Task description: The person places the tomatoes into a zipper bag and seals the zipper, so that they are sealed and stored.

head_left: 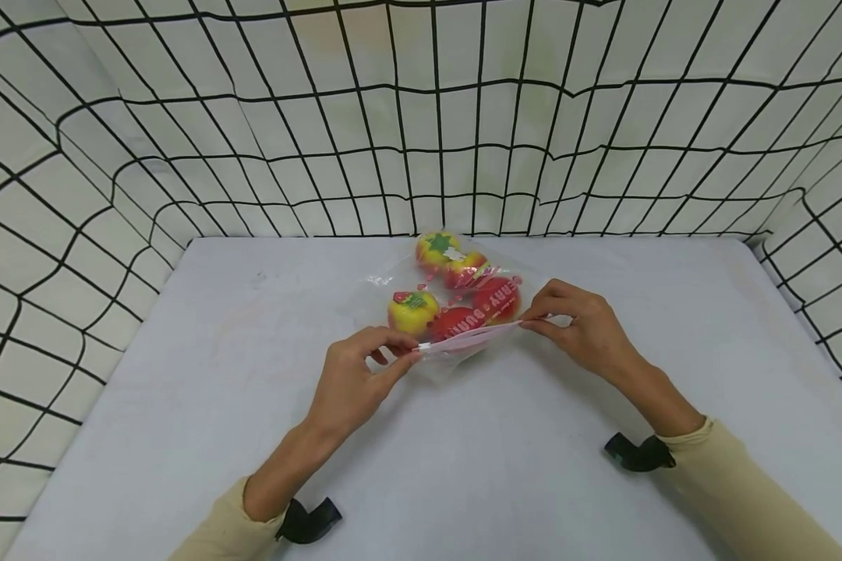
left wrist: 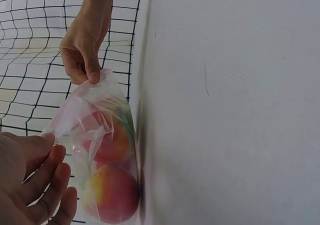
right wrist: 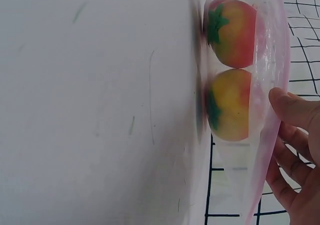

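A clear zip bag (head_left: 375,292) with red printing lies near the far edge of the table. Inside it are several red-and-yellow tomatoes (head_left: 412,315), some with green leafy tops, as the tomato (right wrist: 232,105) in the right wrist view shows. Along the bag's near side runs a pinkish zip strip (head_left: 473,336) with a small white slider (head_left: 424,346). My left hand (head_left: 354,378) pinches the strip's left end beside the slider between thumb and finger. At the other end, my right hand (head_left: 584,327) pinches the strip's right corner. Whether the zip is closed cannot be seen.
A white table (head_left: 203,374) lies beneath both hands. Black netting (head_left: 435,89) over white walls rises behind the table and along both sides. Dark wrist mounts (head_left: 310,520) sit at the cuffs of the beige sleeves (head_left: 751,483).
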The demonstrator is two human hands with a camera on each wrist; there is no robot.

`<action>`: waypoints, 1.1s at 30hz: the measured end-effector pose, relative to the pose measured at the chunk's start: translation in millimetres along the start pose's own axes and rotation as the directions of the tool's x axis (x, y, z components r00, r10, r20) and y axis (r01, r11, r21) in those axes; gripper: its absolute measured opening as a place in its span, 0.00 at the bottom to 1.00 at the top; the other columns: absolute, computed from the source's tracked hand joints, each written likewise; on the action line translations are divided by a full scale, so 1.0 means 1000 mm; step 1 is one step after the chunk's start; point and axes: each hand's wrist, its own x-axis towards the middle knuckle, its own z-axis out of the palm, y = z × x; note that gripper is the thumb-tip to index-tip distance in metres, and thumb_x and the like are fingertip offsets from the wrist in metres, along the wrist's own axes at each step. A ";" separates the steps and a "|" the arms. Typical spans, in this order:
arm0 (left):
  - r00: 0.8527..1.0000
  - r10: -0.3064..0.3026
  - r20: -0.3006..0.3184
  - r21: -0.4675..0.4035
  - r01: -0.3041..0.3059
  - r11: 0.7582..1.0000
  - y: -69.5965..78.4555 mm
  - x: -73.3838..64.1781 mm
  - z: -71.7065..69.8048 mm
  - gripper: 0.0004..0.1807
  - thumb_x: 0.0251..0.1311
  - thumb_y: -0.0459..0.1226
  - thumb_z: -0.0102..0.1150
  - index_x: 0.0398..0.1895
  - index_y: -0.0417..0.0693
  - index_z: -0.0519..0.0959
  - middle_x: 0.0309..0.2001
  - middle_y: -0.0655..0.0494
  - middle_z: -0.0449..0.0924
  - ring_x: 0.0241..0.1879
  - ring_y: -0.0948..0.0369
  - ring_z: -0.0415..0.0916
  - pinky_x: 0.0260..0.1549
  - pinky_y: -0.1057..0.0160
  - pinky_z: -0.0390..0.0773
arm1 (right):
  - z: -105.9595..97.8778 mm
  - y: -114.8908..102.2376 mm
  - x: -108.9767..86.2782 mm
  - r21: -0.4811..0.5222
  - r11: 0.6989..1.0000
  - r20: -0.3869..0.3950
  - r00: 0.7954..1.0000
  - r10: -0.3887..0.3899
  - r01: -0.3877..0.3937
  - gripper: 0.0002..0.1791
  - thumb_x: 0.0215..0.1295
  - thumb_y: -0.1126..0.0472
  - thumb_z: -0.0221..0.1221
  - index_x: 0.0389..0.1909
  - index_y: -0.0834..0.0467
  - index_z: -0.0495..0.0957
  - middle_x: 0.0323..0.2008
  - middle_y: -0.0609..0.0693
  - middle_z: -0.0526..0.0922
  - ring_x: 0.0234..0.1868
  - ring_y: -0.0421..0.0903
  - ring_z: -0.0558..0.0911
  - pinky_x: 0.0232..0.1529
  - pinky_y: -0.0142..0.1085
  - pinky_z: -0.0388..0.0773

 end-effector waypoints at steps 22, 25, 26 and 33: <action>0.991 0.028 -0.128 -0.094 -0.040 0.995 0.001 0.002 0.003 0.09 0.55 0.35 0.78 0.39 0.51 0.91 0.35 0.61 0.92 0.33 0.68 0.83 0.35 0.69 0.82 | 0.011 -0.028 0.013 0.081 0.997 0.119 0.993 0.007 -0.017 0.12 0.58 0.64 0.75 0.44 0.52 0.90 0.47 0.46 0.87 0.55 0.45 0.81 0.59 0.50 0.85; 0.990 0.041 -0.137 -0.101 -0.055 0.993 0.002 0.003 0.004 0.09 0.54 0.34 0.78 0.39 0.50 0.91 0.35 0.61 0.92 0.33 0.68 0.83 0.34 0.69 0.82 | 0.014 -0.035 0.016 0.105 0.994 0.132 0.991 -0.008 -0.006 0.14 0.59 0.61 0.75 0.46 0.51 0.90 0.48 0.46 0.86 0.58 0.45 0.80 0.60 0.46 0.85; 0.990 0.043 -0.137 -0.101 -0.057 0.993 0.002 0.003 0.004 0.08 0.55 0.35 0.78 0.39 0.50 0.91 0.34 0.61 0.92 0.33 0.68 0.83 0.34 0.69 0.82 | 0.015 -0.037 0.017 0.118 0.993 0.140 0.990 -0.010 -0.006 0.14 0.59 0.61 0.75 0.46 0.51 0.90 0.48 0.46 0.86 0.58 0.45 0.80 0.63 0.47 0.83; 0.990 0.052 -0.129 -0.112 -0.067 0.992 0.001 0.002 0.004 0.07 0.56 0.35 0.77 0.38 0.51 0.91 0.34 0.61 0.92 0.34 0.68 0.84 0.34 0.69 0.82 | 0.029 -0.052 0.024 0.196 0.979 0.172 0.982 -0.080 0.045 0.12 0.60 0.59 0.75 0.46 0.50 0.90 0.43 0.43 0.86 0.50 0.39 0.79 0.51 0.35 0.83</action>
